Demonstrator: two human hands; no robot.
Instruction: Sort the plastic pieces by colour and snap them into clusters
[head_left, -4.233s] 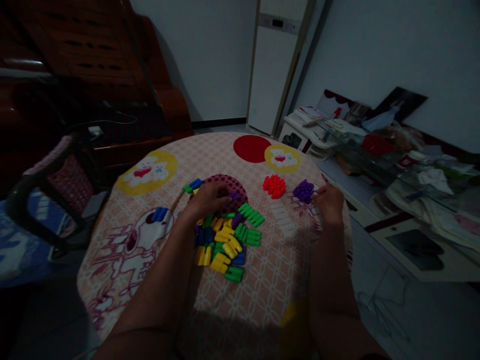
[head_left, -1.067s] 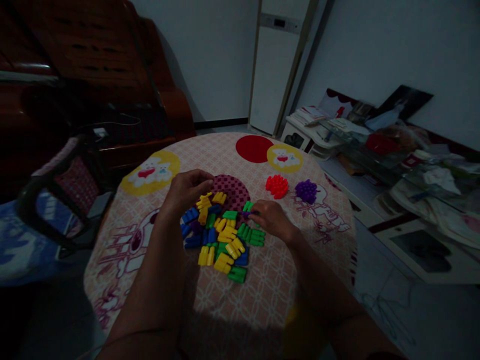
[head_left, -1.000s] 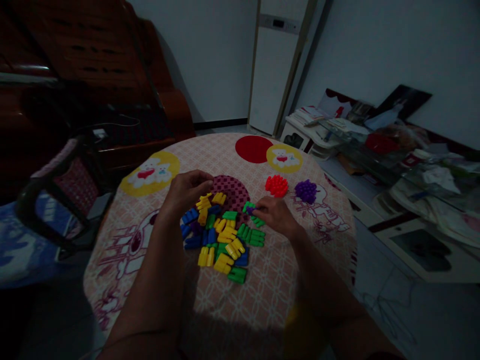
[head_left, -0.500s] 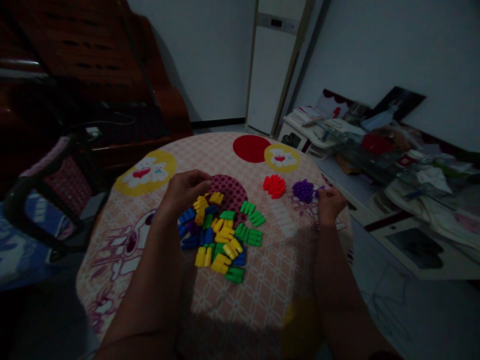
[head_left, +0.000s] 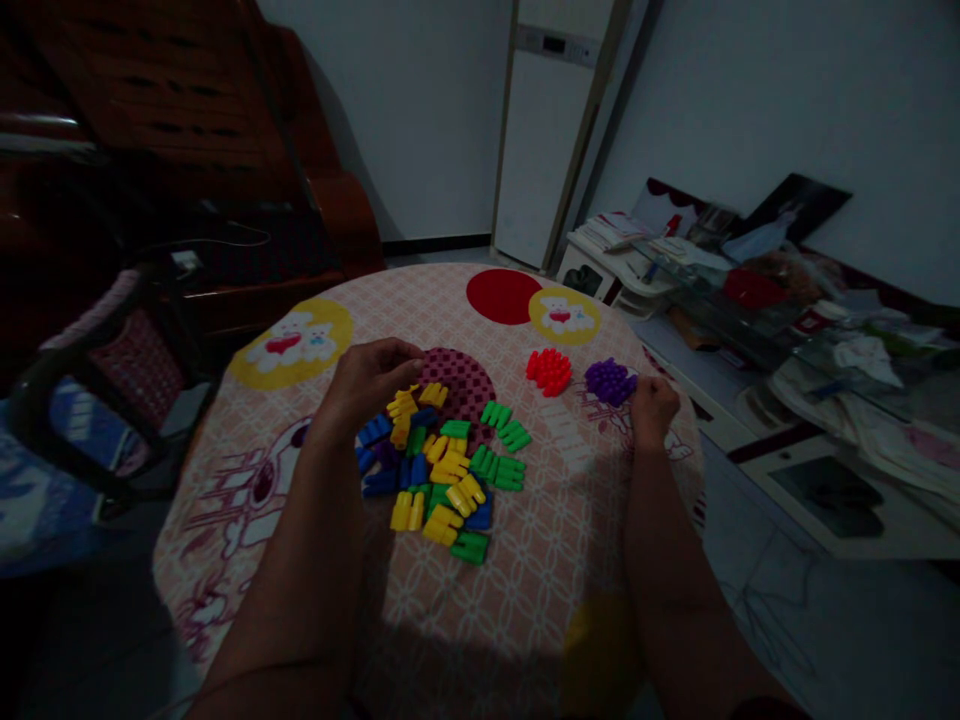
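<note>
My right hand (head_left: 655, 408) is pinched on a purple toy building block (head_left: 628, 384), at the right edge of a cluster of purple blocks (head_left: 606, 380). To the left of that sits a cluster of red blocks (head_left: 549, 372). My left hand (head_left: 375, 378) hovers over the left back of a loose pile, thumb and forefinger slightly apart with nothing visible between them. Just below its fingertips are yellow blocks (head_left: 403, 410). The pile also has blue blocks (head_left: 381, 480) and green blocks (head_left: 499, 468). My left hand and forearm may hide part of it.
A patterned cloth covers the round table (head_left: 517, 590). A chair (head_left: 112, 370) stands at the left, before a wooden bench (head_left: 337, 210). On the right, a low cabinet (head_left: 832, 500) carries papers and clutter. A tall white unit (head_left: 540, 150) stands at the back.
My right hand took a purple block from beside the green ones and carried it right to the purple cluster. My left hand, earlier over the pile's middle, has moved left and stayed there.
</note>
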